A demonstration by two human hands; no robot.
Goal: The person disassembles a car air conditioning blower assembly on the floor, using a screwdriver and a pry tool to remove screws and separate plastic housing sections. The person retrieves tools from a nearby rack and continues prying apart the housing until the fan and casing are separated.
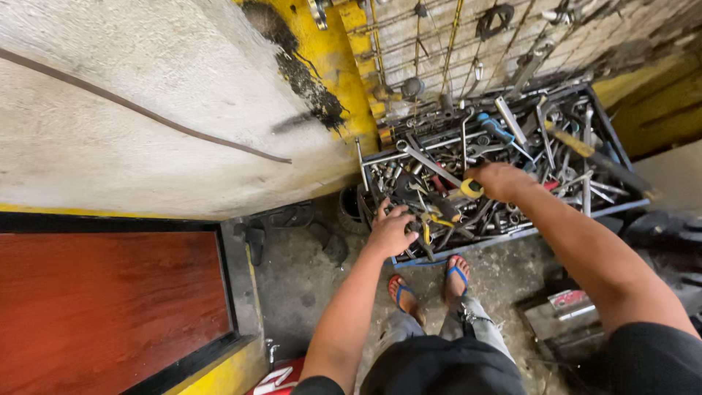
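Step in hand, as it reads: sorting through a tool tray point(512, 235), both hands down in the pile. Right hand point(501, 181) is closed around a yellow-handled tool point(472, 188); the yellow grip pokes out on the thumb side, the working end is hidden under the palm, so can't tell what kind of tool it is. Left hand point(390, 230) rests fingers-spread on the near left corner of the tray, pressing on loose metal; can't tell if it's gripping anything, looks more like an open palm on top.

Just beside the left hand's fingertips: yellow-handled pliers point(431, 219), tangled among other pieces. Beyond the right hand, further into the tray: a long spanner point(428, 162) lying diagonal, a blue-handled tool point(496, 128) and a wooden-handled hammer point(585, 150) sticking out over the far right edge.

Next move, judged: lifting the held tool clear calls for a straight pull up, since spanners and sockets lie crossed all around it and could snag or drag along.

In the way: dense overlapping tools, sharp ends near both hands. Below the hands, feet in sandals point(428, 281) stand right against the tray's near edge on a dirty floor point(307, 285). A wire rack point(468, 44) with hanging parts sits past the tray. White wall point(131, 95) and a red door point(110, 300) lie well left of the left arm.
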